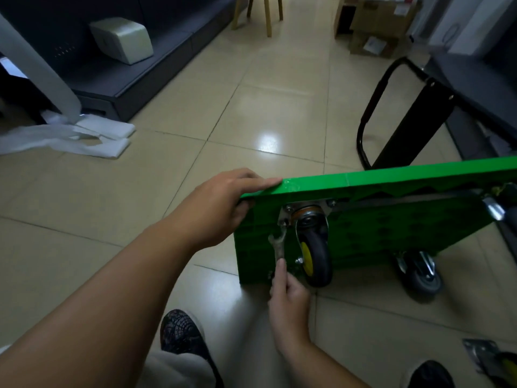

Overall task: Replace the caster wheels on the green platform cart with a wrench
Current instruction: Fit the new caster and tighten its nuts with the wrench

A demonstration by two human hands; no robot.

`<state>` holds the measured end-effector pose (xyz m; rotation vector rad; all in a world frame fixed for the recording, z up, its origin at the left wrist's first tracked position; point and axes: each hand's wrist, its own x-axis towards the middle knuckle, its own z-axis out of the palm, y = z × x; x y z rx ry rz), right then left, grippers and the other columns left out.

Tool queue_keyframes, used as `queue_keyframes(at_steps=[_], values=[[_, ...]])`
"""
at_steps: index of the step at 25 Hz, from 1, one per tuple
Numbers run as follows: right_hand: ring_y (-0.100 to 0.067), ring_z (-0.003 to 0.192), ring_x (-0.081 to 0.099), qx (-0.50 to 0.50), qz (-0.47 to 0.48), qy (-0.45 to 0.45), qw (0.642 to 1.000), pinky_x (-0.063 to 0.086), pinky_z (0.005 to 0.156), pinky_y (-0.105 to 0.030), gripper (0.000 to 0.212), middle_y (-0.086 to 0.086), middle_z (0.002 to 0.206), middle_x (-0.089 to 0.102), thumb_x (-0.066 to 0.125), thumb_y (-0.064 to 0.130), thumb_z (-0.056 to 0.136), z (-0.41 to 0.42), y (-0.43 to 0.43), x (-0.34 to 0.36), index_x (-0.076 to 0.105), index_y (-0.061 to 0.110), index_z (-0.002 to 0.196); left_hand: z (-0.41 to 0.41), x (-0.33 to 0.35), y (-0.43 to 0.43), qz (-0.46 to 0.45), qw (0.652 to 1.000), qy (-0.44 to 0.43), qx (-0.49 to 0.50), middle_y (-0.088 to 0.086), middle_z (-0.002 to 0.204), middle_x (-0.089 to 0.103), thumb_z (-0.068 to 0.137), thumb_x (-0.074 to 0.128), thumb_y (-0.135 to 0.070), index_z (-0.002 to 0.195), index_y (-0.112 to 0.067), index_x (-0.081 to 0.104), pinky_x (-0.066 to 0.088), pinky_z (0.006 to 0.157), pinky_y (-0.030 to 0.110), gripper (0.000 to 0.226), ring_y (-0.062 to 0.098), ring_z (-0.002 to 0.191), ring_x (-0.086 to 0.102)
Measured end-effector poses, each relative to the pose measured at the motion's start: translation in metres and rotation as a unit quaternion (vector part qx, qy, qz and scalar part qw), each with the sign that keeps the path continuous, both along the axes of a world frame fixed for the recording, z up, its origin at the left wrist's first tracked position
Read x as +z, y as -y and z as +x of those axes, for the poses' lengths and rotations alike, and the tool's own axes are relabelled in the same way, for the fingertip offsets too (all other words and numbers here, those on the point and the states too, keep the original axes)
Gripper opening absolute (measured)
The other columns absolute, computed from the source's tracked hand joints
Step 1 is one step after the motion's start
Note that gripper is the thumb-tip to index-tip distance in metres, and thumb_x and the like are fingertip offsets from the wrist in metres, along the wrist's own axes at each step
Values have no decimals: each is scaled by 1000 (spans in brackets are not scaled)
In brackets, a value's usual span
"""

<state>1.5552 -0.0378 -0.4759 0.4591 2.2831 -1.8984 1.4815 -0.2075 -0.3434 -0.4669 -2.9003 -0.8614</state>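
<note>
With the left hand (pixel 221 208) gripping the corner of the upended green platform cart (pixel 391 180), the right hand (pixel 288 301) pinched the open-end wrench (pixel 277 245), its head above the fingers near a plate bolt of the yellow-hubbed caster (pixel 313 247), while a grey caster (pixel 419 273) further right remained mounted, indicating replacement only partly complete.

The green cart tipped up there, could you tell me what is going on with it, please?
A person is working on the green platform cart, which stands on its edge on the tiled floor. The left hand grips its upper corner. The right hand holds a wrench, its open end up by a corner bolt on the plate of the yellow-hubbed caster. What looks like a loose caster lies on the floor nearby.
</note>
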Motion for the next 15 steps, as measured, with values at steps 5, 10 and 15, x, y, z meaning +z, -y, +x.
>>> queue_keyframes(at_steps=[5,10,15], values=[[-16,54,51,-29,-5,31,999,43,62,-31,55,-2,57,51,37,68,87,-25,0,-25,55,21,63,-1,-3,-2,2,1000,-8,20,-13,124,59,92,59,1,144,-44,51,54,90,35,69,7,112,55],[-18,71,53,24,41,71,996,43,80,-32,49,6,68,55,33,50,103,-48,-4,-28,49,25,64,3,-4,-7,4,1000,-17,24,-13,123,60,97,59,-29,145,-42,50,54,88,41,51,9,111,57],[-35,118,56,40,50,103,993,38,110,-44,101,-9,113,65,15,100,67,-65,0,-58,67,19,98,2,-5,-10,24,999,-8,42,-17,120,58,97,45,-57,144,-41,52,55,85,40,50,7,111,56]])
